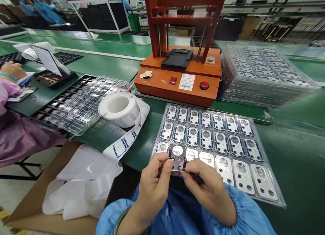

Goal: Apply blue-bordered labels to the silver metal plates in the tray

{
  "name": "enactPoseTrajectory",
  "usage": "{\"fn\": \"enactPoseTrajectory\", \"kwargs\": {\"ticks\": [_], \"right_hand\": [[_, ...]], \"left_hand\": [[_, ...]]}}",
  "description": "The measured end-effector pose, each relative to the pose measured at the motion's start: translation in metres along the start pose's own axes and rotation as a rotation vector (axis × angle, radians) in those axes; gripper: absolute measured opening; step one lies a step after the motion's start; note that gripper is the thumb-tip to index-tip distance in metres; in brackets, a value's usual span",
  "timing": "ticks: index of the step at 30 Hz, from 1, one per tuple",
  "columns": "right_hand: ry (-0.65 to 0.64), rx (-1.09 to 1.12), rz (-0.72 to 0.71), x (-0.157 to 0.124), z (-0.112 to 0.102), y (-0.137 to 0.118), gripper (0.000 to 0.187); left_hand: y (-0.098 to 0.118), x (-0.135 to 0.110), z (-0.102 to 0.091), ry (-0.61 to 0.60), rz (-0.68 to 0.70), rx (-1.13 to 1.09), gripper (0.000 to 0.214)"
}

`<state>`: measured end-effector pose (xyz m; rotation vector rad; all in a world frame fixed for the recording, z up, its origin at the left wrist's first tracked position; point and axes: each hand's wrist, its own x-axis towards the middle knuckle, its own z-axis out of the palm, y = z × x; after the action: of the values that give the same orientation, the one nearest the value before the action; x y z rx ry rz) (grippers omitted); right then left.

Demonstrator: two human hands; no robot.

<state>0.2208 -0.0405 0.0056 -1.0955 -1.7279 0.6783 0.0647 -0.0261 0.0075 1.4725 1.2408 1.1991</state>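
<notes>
Both my hands hold a small square metal plate [177,159] with blue-edged label strips along its sides. My left hand [153,184] pinches its left edge, and my right hand [207,189] grips its right edge, just above a clear plastic tray [276,193]. In that tray, rows of metal plates lie in pockets. The upper rows carry blue-outlined labels, while the lower right ones [242,177] show bare silver with holes. A white label roll [119,108] trails a strip of blue-outlined labels [124,143] toward my left hand, without touching it.
An orange press [177,80] with a red button stands ahead, beside a tall stack of clear trays [266,72]. A cardboard box [30,211] holds white backing paper at lower left. At left, a co-worker's hand [12,71] in a pink sleeve works near a black-framed tray [76,106].
</notes>
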Motion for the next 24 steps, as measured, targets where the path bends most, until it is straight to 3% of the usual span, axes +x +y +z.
{"fn": "enactPoseTrajectory", "kwargs": {"ticks": [9, 16, 21, 24], "right_hand": [[0.001, 0.077, -0.026, -0.0007, 0.0000, -0.0011, 0.011], [-0.048, 0.074, 0.016, -0.0033, 0.0004, 0.0000, 0.010], [-0.086, 0.104, -0.004, -0.0040, 0.0005, -0.0006, 0.012], [-0.091, 0.113, -0.016, -0.0033, -0.0004, -0.0017, 0.013]], "left_hand": [[-0.0004, -0.0009, -0.0016, -0.048, -0.010, -0.050, 0.009], [-0.0043, -0.0007, -0.0019, 0.032, -0.014, -0.002, 0.008], [-0.0042, -0.0013, -0.0084, -0.075, 0.038, 0.036, 0.010], [-0.0034, -0.0026, -0.0094, -0.060, 0.073, 0.049, 0.011]]}}
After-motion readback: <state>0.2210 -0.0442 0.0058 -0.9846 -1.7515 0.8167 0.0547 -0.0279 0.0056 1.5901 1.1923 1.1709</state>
